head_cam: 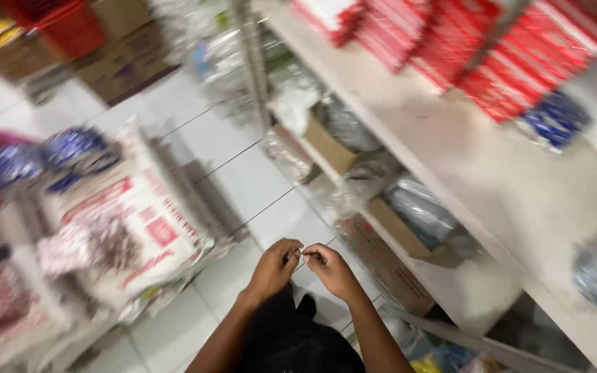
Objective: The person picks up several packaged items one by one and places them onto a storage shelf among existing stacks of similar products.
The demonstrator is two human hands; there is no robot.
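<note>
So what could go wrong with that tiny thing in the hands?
The left hand and right hand pinch something very small between the fingertips, too blurred to name; it might slip and vanish on the white tiled floor. The red and white flat packets overhang the pale shelf board above, so a bump could perhaps topple some.

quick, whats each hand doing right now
Left hand: fingers pinched shut, what it holds is too small and blurred to tell.
Right hand: pinched shut too, item cannot be told.
</note>
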